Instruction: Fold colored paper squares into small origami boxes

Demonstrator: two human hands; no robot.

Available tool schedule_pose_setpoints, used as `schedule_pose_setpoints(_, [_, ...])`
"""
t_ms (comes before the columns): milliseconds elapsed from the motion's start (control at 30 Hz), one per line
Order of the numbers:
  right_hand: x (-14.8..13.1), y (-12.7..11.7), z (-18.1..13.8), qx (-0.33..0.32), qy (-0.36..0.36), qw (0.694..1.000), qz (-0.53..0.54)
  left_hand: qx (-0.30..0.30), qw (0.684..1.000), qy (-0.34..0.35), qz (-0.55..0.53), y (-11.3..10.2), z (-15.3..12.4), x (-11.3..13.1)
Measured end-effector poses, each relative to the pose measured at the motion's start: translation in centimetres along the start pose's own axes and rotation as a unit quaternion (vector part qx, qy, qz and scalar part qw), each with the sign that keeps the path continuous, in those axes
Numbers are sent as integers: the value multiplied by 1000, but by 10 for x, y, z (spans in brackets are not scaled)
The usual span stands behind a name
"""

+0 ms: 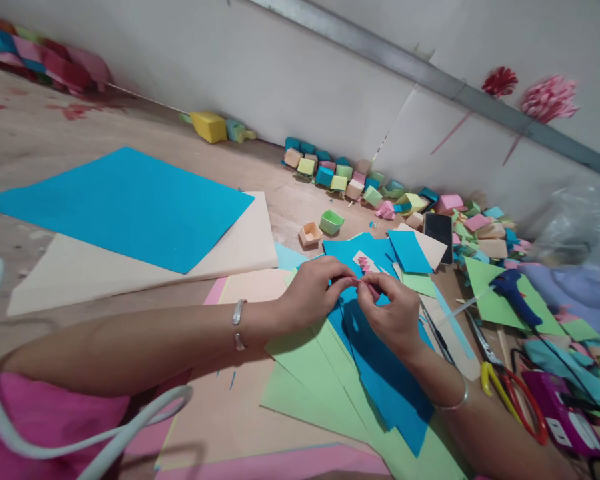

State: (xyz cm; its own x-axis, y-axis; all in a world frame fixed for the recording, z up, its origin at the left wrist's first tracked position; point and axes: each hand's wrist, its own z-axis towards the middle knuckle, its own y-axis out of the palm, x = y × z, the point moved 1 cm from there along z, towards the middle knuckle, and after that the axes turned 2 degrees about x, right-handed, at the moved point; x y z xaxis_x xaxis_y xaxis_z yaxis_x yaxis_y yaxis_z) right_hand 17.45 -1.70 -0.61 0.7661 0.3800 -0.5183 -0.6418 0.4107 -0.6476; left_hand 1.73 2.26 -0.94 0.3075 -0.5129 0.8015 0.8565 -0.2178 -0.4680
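Observation:
My left hand (316,291) and my right hand (390,312) meet over a fan of blue (380,373) and green paper sheets (305,380). Both pinch a small pink paper piece (366,285) between thumbs and fingertips. The piece is mostly hidden by the fingers. A bracelet sits on each wrist. More small pink folded bits (364,264) lie on a pale scrap just beyond the hands.
A large blue sheet (125,203) lies on a cream sheet (80,273) at left. Several small paper boxes (340,177) line the wall. A phone (439,230), a blue glue gun (513,293) and red-and-yellow scissors (510,390) lie at right, among paper scraps.

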Motion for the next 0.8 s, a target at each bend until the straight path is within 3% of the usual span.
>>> schedule_pose_setpoints(167, [2,1,0,9,15,1000,-20,3,1000,-2,-10,0,0,1])
schedule_pose_setpoints(367, [3,4,0,23,33,999,-30,2,994,-77,-72,0,0,2])
schedule_pose_setpoints(800, [2,7,-2,61,66,995,39,70,994,86,-23,6,-9,10])
